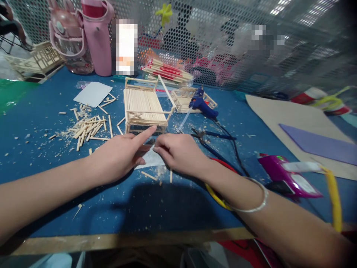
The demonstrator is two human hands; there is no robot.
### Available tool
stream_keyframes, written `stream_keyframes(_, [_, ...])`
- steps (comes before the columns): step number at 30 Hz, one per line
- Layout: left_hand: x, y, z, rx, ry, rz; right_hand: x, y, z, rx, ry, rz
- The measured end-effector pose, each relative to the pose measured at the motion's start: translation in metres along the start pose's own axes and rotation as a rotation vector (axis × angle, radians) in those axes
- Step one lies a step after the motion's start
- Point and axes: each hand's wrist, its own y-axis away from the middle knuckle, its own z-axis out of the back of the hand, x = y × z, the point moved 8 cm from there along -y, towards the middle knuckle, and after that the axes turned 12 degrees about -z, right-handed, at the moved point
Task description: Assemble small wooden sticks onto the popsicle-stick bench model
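Observation:
My left hand (119, 154) lies low over the table with its index finger stretched forward and its thumb apart. The other fingertips are at a small white sheet of paper (150, 159). From the other side my right hand (178, 150) reaches the same sheet, its fingers curled and pinched together at the paper's upper part. Whatever sits in that pinch is too small or hidden to name. Just beyond both hands stands a miniature bed-like frame (145, 104) of thin wooden sticks, with a slatted top and a slanting stick at its right.
Cut sticks (89, 128) and shavings lie left, below a pale card (93, 94). A blue glue gun (202, 104) rests on a smaller stick model (184, 101); pliers (202, 136) lie nearer. Bottles (99, 44) stand behind. A purple packet (290, 176) lies right.

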Motion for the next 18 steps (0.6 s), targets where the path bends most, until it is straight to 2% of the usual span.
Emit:
stream_keyframes(9, [-0.001, 0.001, 0.002, -0.051, -0.006, -0.027, 0.001, 0.001, -0.003, 0.055, -0.048, 0.001])
stream_keyframes(14, [0.001, 0.001, 0.000, -0.012, 0.000, 0.010, -0.007, -0.001, 0.002, 0.012, -0.021, -0.125])
stream_keyframes(16, [-0.001, 0.001, 0.000, -0.018, -0.017, -0.013, -0.008, -0.001, 0.008, -0.010, -0.117, -0.156])
stream_keyframes(18, [-0.010, 0.002, 0.006, -0.094, -0.052, -0.091, -0.012, -0.001, 0.013, -0.002, -0.384, -0.236])
